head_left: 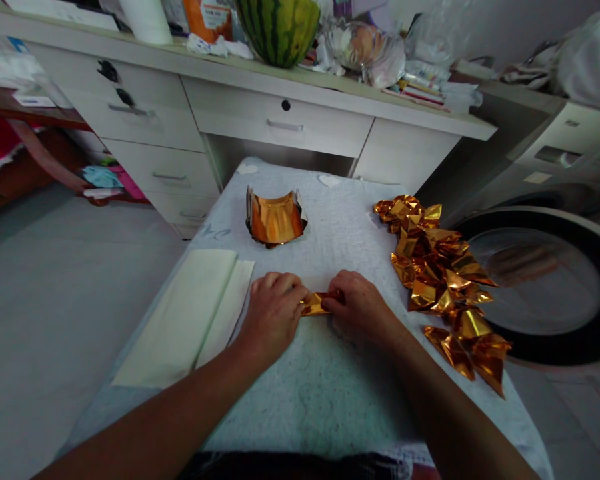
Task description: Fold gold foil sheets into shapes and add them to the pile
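A narrow folded strip of gold foil (314, 304) lies between my hands on the cloth-covered table (330, 233). My left hand (275, 310) is closed on its left end, with fingers bent over it. At the right end, my right hand (357, 303) pinches the same strip. Beyond them stands a curved stack of gold foil sheets (277, 219). Pale paper sheets (185, 313) lie to the left of my left hand. A pile of folded gold foil pieces (430, 260) runs along the table's right side.
A white counter with drawers (280, 127) stands beyond the table, holding a cut watermelon (280, 30), plastic bags and packets. On the right, a front-loading washing machine (555, 160) has its round door (540, 287) open beside the table. A wooden shelf (45, 120) is at far left.
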A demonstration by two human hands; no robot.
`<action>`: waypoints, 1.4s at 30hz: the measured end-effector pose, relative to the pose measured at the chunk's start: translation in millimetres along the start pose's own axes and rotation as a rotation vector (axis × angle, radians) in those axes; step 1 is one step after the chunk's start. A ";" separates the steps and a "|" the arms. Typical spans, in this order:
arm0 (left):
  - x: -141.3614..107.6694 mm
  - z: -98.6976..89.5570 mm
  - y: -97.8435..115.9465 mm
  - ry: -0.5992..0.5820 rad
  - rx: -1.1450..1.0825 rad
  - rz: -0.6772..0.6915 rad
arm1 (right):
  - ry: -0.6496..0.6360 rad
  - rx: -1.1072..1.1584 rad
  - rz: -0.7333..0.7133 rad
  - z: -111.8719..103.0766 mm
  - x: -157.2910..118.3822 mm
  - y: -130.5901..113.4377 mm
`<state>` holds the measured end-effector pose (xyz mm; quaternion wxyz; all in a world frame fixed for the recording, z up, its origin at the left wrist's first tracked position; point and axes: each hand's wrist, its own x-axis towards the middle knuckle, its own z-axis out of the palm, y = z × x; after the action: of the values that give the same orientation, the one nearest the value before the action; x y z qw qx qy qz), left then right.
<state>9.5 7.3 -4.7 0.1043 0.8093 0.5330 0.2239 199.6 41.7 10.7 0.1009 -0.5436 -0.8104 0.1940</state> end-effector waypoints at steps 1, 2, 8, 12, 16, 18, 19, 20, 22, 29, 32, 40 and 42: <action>-0.1 0.7 -0.3 -0.014 0.014 0.038 | 0.001 -0.002 0.002 0.3 0.0 0.1; -0.6 1.5 -0.4 -0.030 0.030 0.078 | 0.001 -0.003 0.002 0.6 0.0 0.2; -10.5 4.5 6.7 -0.092 0.222 0.263 | 0.014 -0.009 0.005 3.4 0.6 1.4; -17.6 7.1 12.8 -0.061 0.325 0.321 | 0.049 0.030 0.012 5.2 -0.6 5.6; -20.8 9.6 15.3 -0.071 0.351 0.337 | 0.097 0.062 0.000 5.7 -3.5 12.4; -21.6 9.4 16.8 -0.101 0.346 0.313 | 0.109 0.053 -0.001 4.5 -5.0 15.9; -21.9 8.9 17.6 -0.121 0.344 0.300 | 0.110 0.049 0.001 3.4 -5.6 17.6; -22.2 8.2 18.4 -0.141 0.344 0.288 | 0.108 0.045 0.005 1.9 -6.3 19.2; -22.5 6.7 19.8 -0.170 0.350 0.277 | 0.095 0.042 0.017 -1.7 -7.9 22.0; -23.3 5.8 20.1 -0.182 0.350 0.271 | 0.195 -0.089 0.027 -10.3 -21.8 6.8; -23.3 6.6 20.2 -0.185 0.342 0.274 | 0.136 -0.039 -0.027 -4.1 -26.3 -7.2; -26.9 6.9 19.4 -0.185 0.357 0.270 | 0.092 0.017 0.007 14.3 -22.0 -10.4; -31.2 8.3 16.8 -0.183 0.368 0.265 | 0.094 -0.003 0.013 14.9 -21.2 -10.6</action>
<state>16.8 -27.4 -13.0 -0.0276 0.8944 0.4422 0.0606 193.3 15.6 2.8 0.1370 -0.5573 -0.8016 0.1675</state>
